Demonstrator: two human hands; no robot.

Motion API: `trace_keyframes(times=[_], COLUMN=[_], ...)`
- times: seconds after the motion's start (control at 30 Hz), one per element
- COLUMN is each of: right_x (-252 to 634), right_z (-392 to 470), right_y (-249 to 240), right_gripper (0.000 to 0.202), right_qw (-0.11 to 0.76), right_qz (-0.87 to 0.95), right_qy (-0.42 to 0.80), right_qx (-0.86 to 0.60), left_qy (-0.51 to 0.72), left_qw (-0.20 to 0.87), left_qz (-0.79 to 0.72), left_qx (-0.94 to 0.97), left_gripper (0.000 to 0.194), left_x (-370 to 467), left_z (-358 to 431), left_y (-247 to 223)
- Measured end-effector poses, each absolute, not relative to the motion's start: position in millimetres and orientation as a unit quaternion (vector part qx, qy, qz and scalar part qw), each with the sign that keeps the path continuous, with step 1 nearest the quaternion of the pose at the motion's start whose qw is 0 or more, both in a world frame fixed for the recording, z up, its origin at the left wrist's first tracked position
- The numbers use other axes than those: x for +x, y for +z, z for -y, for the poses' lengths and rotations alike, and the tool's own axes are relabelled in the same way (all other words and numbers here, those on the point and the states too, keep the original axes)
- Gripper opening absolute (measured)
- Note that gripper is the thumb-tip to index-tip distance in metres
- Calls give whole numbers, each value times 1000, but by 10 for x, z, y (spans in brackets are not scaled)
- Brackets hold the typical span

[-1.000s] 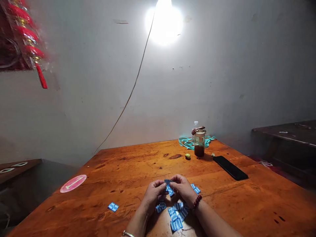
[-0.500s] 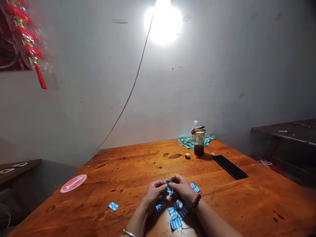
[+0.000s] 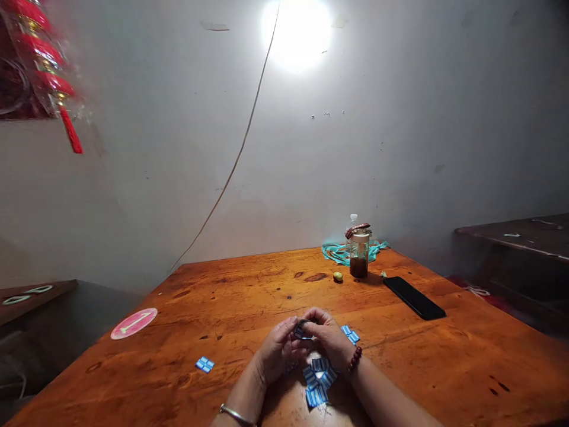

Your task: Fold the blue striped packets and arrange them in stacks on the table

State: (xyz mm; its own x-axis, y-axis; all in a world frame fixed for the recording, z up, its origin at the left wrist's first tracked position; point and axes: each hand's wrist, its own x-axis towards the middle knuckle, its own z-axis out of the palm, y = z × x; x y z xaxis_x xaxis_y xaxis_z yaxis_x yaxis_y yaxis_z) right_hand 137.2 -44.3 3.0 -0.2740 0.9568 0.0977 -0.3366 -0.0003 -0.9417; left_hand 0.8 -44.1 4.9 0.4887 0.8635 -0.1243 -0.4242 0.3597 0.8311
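Both hands meet over the near middle of the table, closed around a small blue-and-white striped piece (image 3: pixel 302 331) that looks folded or bent. My left hand (image 3: pixel 280 350), with a silver bangle at the wrist, pinches its left side. From the right, the thumb and fingers of my right hand (image 3: pixel 329 333) grip it; a dark red bead bracelet circles that wrist. Below the hands lies a loose cluster of similar striped pieces (image 3: pixel 316 396). Another striped piece (image 3: pixel 350 335) rests just beyond the right hand, and a flat striped piece (image 3: pixel 205 364) sits apart on the left.
The wooden table (image 3: pixel 249 296) also bears a black phone (image 3: pixel 414 298), a jar of dark liquid (image 3: pixel 358 258), a small yellow-green object (image 3: pixel 338 277) and turquoise ribbon (image 3: pixel 334 253). A pink disc marked 1 (image 3: pixel 134 324) lies at left. A wall (image 3: pixel 213 130) stands behind.
The held piece has turned between my fingers and shows less of its striped face. My left fingers have shifted, now mostly covering a piece beside them. The view has tilted slightly.
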Motion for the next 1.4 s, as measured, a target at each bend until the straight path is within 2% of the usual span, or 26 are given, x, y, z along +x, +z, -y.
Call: trace_keyframes(times=[0.13, 0.23, 0.37, 0.47, 0.8, 0.97, 1.17, 1.27, 1.4], right_x=[1360, 1352, 1355, 1364, 1331, 1374, 1445, 1435, 1424], right_z=[419, 416, 456, 485, 462, 380, 301, 318, 333], right_y=[-21, -52, -33, -7, -24, -61, -65, -51, -37], right_gripper=[14, 7, 23, 23, 15, 13, 26, 33, 30], right_qw=[504, 539, 542, 522, 555, 565, 554, 547, 542], right_qz=[548, 613, 707, 738, 663, 573, 478, 470, 471], right_qy=[563, 427, 248, 218, 311, 437, 579, 596, 599], right_qx=[-358, -389, -380, -368, -396, -402, -360, -353, -353], left_qy=[435, 434, 434, 438, 447, 424, 426, 437, 444], left_qw=[772, 754, 746, 745, 739, 712, 700, 702, 700], left_qz=[-295, -331, -341, -337, -340, -361, -343, -339, -338], left_qx=[358, 365, 372, 374, 370, 427, 459, 449, 447], left_gripper=[16, 20, 26, 25, 27, 35, 24, 23, 24], left_x=[-16, -24, -14, -9, 19, -6, -84, -85, -81], left_z=[398, 385, 386, 380, 380, 388, 367, 367, 363], left_y=[-13, -32, -40, -53, -54, 9, 39, 38, 34])
